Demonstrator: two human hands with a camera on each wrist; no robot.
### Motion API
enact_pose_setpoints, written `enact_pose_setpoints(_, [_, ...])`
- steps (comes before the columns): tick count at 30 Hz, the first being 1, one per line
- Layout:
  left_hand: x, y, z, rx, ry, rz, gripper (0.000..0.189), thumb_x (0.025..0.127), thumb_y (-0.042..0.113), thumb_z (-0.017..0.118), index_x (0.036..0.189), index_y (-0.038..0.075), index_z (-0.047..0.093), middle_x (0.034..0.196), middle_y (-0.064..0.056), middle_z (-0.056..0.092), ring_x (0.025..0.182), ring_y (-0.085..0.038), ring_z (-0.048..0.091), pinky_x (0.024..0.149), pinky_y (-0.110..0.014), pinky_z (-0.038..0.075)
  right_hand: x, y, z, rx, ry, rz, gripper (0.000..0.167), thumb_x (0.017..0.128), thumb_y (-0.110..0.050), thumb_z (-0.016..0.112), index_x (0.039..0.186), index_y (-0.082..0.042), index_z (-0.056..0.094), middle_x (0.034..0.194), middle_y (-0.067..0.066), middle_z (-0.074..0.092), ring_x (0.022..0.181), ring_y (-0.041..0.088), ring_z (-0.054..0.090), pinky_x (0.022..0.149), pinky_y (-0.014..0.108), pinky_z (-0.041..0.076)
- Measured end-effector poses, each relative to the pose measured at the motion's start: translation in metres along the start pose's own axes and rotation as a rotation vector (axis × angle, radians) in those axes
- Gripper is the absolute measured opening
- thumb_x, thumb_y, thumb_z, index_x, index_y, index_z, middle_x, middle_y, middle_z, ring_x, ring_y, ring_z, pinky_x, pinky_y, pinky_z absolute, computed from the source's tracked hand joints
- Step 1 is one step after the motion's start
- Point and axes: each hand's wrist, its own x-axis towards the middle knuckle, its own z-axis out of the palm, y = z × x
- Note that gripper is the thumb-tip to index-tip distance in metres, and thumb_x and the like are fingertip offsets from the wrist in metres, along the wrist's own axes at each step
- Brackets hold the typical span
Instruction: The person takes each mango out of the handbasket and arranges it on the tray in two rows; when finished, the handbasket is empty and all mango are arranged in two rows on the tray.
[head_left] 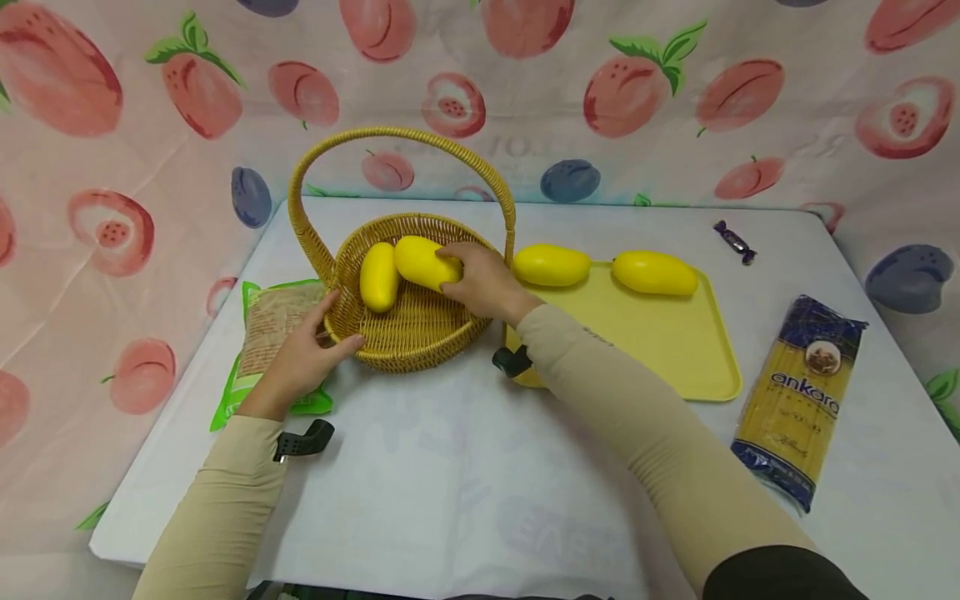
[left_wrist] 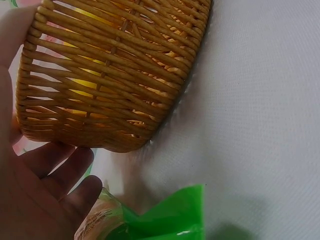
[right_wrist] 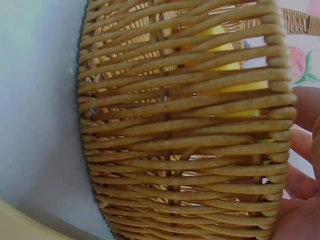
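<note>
A wicker basket (head_left: 412,346) with a tall arched handle stands left of the table's middle. My left hand (head_left: 303,358) grips its near left rim, thumb over the edge and fingers outside against the weave (left_wrist: 110,90). Inside the basket, my right hand (head_left: 487,282) holds a smooth yellow mango (head_left: 420,260) by its right end. A second mango (head_left: 379,279) lies beside it, against the left inner wall. In the right wrist view the basket's side (right_wrist: 185,130) hides most of the held mango and part of the right hand (right_wrist: 302,165).
A yellow tray (head_left: 637,350) lies right of the basket, with two more mangoes (head_left: 552,265) along its far edge. Under the left hand is a green-edged bag (head_left: 273,325) of tan contents. A spaghetti pack (head_left: 798,400) and a wrapped candy (head_left: 735,242) lie at the right.
</note>
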Motion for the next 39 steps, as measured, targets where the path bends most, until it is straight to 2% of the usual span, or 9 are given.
enact_pose_setpoints(12, [0.000,0.001,-0.001,0.008,0.018,0.019,0.093,0.096,0.043,0.067,0.163,0.022,0.006,0.162,-0.023,0.020,0.141,-0.046,0.032,0.112,-0.060,0.028,-0.013,-0.006,-0.008,-0.011,0.035,-0.103,0.053,0.096,-0.022,0.069,0.144,-0.007,0.054,0.152,0.008,0.046,0.140,0.022,0.040,0.114,0.030,0.031])
enact_pose_setpoints(18, [0.000,0.000,-0.001,0.019,0.021,0.019,0.093,0.096,0.043,0.068,0.163,0.022,0.006,0.162,-0.023,0.019,0.141,-0.046,0.032,0.112,-0.061,0.028,-0.023,-0.004,-0.014,0.042,0.041,-0.114,0.053,0.095,-0.020,0.070,0.143,-0.007,0.055,0.151,0.007,0.047,0.138,0.022,0.042,0.111,0.029,0.034])
enact_pose_setpoints(28, [0.000,-0.001,-0.001,0.019,0.019,0.017,0.093,0.096,0.043,0.067,0.163,0.023,0.006,0.162,-0.023,0.019,0.141,-0.046,0.031,0.112,-0.060,0.027,-0.043,-0.003,-0.027,0.052,0.029,-0.151,0.051,0.092,-0.018,0.071,0.140,-0.007,0.058,0.149,0.008,0.050,0.136,0.023,0.046,0.109,0.033,0.038])
enact_pose_setpoints(39, [-0.001,0.002,0.000,0.022,0.006,0.014,0.093,0.096,0.044,0.067,0.163,0.022,0.006,0.162,-0.023,0.019,0.141,-0.046,0.031,0.112,-0.060,0.028,-0.069,0.003,-0.043,0.109,0.012,-0.146,0.050,0.091,-0.013,0.072,0.139,-0.005,0.058,0.146,0.010,0.051,0.130,0.025,0.050,0.103,0.037,0.045])
